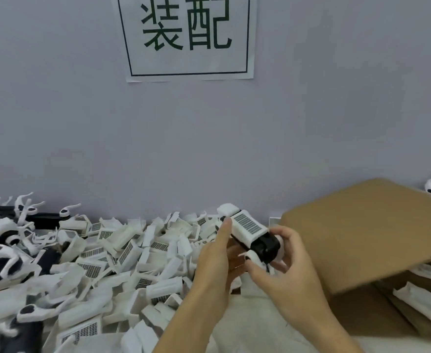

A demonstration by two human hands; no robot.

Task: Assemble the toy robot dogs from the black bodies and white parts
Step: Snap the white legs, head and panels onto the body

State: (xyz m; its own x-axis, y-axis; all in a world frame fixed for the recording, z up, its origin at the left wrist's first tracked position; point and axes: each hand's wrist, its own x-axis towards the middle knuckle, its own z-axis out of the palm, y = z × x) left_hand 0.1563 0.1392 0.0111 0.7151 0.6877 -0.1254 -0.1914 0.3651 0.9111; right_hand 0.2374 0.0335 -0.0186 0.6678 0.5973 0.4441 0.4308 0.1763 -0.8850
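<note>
A toy robot dog body (262,244), black with a white grilled cover (247,225) on top, is held in the air between both hands near the right centre. My left hand (215,261) grips its left end, thumb up along the cover's edge. My right hand (283,263) curls around the black right end, its fingers behind and its thumb on a small white part (251,256) below the body. How that part joins the body is hidden by my fingers.
A big heap of loose white covers (122,253) fills the table's left and middle. Black bodies and white leg parts (10,250) lie at far left. An open cardboard box (369,225) with white parts (420,301) inside stands at right. A wall with a paper sign (187,36) is behind.
</note>
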